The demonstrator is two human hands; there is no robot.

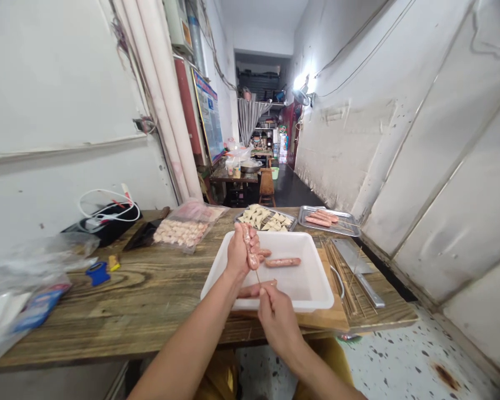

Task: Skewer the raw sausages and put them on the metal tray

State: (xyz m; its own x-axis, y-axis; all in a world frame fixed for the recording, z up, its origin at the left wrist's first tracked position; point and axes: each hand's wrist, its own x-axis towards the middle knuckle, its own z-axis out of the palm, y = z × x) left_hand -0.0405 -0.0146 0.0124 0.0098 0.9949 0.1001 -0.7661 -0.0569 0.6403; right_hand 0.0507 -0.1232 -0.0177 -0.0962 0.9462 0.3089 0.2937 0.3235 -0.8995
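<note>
My left hand (238,251) is wrapped round a pink sausage (250,247) above a white plastic tub (312,303). A thin wooden skewer (258,277) reaches from the sausage's lower end to my right hand (275,311), which pinches it near the tub's front edge. Inside the tub, one sausage (283,262) lies at the right, another (248,291) lies at the front, partly behind my right hand, and part of one more shows beside my left fingers.
Behind the tub stand a tray of pale triangular pieces (266,218) and a metal tray (350,224) of sausages. Skewers (342,278) and a cleaver (358,266) lie at the right. A bag of pale pieces (181,230) and a blue object (97,273) are left.
</note>
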